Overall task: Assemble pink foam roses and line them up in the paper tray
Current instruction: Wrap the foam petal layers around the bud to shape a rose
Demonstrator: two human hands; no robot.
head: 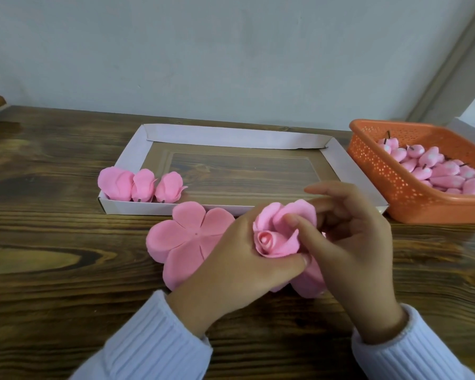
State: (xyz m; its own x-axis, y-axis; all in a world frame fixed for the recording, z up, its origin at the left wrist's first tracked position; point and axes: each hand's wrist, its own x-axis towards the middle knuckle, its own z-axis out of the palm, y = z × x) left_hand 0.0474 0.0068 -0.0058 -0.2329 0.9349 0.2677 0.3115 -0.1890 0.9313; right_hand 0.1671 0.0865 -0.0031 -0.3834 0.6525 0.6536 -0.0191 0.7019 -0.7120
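half-wrapped rose (pixel 274 237) held; three roses (pixel 141 187) in tray (pixel 231 137)

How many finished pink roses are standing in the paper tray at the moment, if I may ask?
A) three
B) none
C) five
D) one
A: three finished roses stand side by side in the near left corner of the paper tray, while the left hand and right hand hold an unfinished rose in front of it.

Head-worn view looks forward and down, close over the table (pixel 52 242).
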